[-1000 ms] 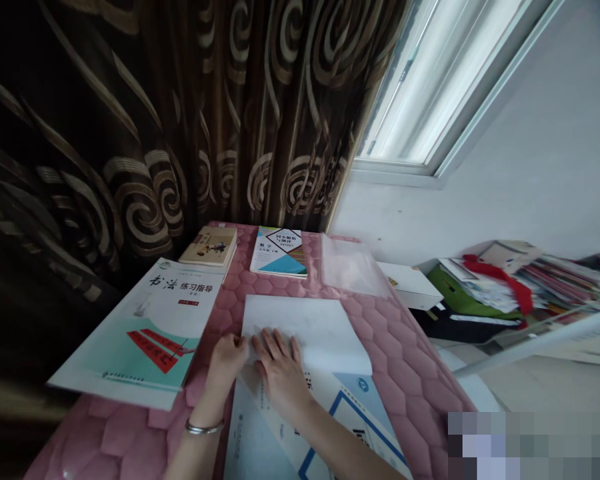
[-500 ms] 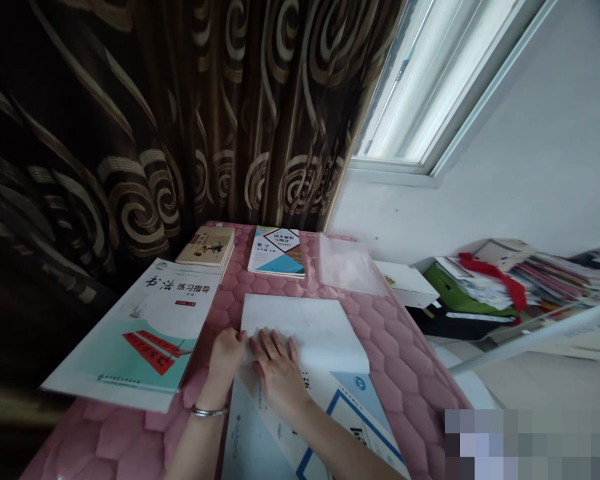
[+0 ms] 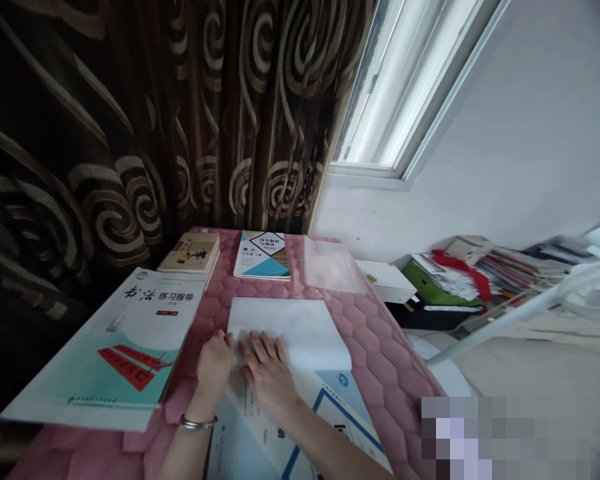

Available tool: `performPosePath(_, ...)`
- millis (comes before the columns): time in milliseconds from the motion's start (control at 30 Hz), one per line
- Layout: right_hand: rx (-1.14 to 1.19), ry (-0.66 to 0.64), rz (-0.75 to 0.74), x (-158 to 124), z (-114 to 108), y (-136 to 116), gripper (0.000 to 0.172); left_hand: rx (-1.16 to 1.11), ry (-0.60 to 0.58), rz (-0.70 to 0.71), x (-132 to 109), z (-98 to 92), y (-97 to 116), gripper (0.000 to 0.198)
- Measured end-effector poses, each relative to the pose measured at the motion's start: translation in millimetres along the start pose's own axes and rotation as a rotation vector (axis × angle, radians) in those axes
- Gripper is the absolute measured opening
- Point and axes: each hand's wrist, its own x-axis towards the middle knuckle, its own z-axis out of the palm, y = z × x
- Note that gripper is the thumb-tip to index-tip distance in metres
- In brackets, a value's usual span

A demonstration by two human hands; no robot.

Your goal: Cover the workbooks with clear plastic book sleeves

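Indoors, my right hand lies flat, fingers spread, on a white sheet overlapping a blue-and-white book on pink quilting; my left hand curls at its edge, grip unclear.

Blue-and-white book, pink hexagon-patterned cover, dark brown curtain with beige swirls.

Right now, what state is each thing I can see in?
White sheet: lying flat
Left hand: curled at the sheet's edge
Right hand: spread, palm down
Blue book: flat, partly covered
Green book: closed
Brown book: closed
Small book: closed
Clear sleeve: lying flat
Curtain: hanging
Window: open or shut, unclear
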Motion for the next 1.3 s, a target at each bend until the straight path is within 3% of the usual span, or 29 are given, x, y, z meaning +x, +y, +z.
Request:
performPosePath(133, -0.008, -0.079, 0.090, -9, -14, 20, 0.047, 0.043, -0.003, -0.054, 1, -2.5, 9, 0.039)
performPosePath(267, -0.008, -0.145, 0.190, -17, -26, 39, 0.049, 0.089, 0.074, -0.066, -3, 2.1, 9, 0.042)
performPosePath(467, 0.006, -0.141, 0.233, -24, -23, 49, 0.049, 0.223, 0.171, -0.084, -20, -9.5, 21, 0.044)
performPosePath(567, 0.000, -0.128, 0.242, -23, -19, 49, 0.048, 0.226, 0.239, 0.097, -36, -9.5, 45, 0.046)
performPosePath(667, 0.002, -0.144, 0.231, -22, -18, 49, 0.048, 0.099, 0.146, 0.373, -48, 7.6, 67, 0.048)
performPosePath(733, -0.005, -0.170, 0.228, -24, -19, 51, 0.049, 0.056, 0.061, 0.401, -49, 21.3, 70, 0.049)
performPosePath(833, -0.052, -0.171, 0.254, -34, -23, 62, 0.050, 0.051, -0.012, 0.360, -45, 30.8, 59, 0.051)
performPosePath(1033, -0.142, -0.157, 0.305, -61, -23, 95, 0.057, 0.144, -0.044, 0.267, -36, 19.8, 34, 0.055)
performPosePath(1133, -0.142, -0.142, 0.268, -62, -23, 100, 0.058, 0.197, -0.036, 0.225, -26, 16.9, 50, 0.054)
performPosePath(1300, -0.135, -0.170, 0.287, -58, -25, 97, 0.057, 0.043, -0.115, 0.395, 19, 21.5, 98, 0.057)
